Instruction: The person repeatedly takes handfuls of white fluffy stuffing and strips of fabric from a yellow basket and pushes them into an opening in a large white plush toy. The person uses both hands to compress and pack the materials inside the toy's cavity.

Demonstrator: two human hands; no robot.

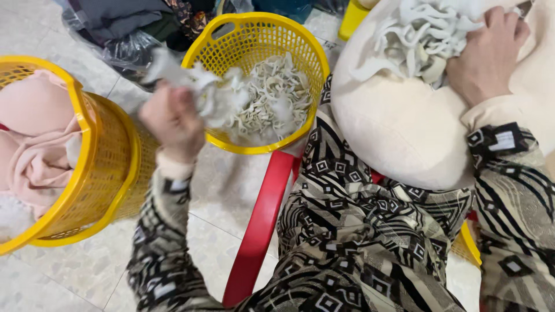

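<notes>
Your left hand (172, 118), left of the frame's centre, is closed in a fist around a loose clump of white fabric scraps (199, 86), blurred as if in motion, held just at the near rim of the round yellow basket (254, 26) at upper centre. That basket already holds a shallow heap of the same pale strips (272, 101), filling perhaps its lower half, with plenty of mesh wall showing above.

Your right hand (485, 55), at the upper right, is pressed with fingers curled into a second mass of white scraps (416, 34) that sits in the mouth of a large cream cloth sack (393, 133) resting on your lap. Whether those fingers pinch any strips or only rest on them, you cannot tell from this view.

Judging by the piles, a fair share has gone into the round basket, while the sack looks well stocked near its opening; how deep it runs is hidden.

Further out, at the left edge, a second yellow basket (107, 167) holds pink folded cloth (34, 133). A red chair frame (260, 219) shows between your patterned sleeves, the tiled floor (69, 277) lies below, and dark bagged clothing (121, 29) sits at the upper left.
</notes>
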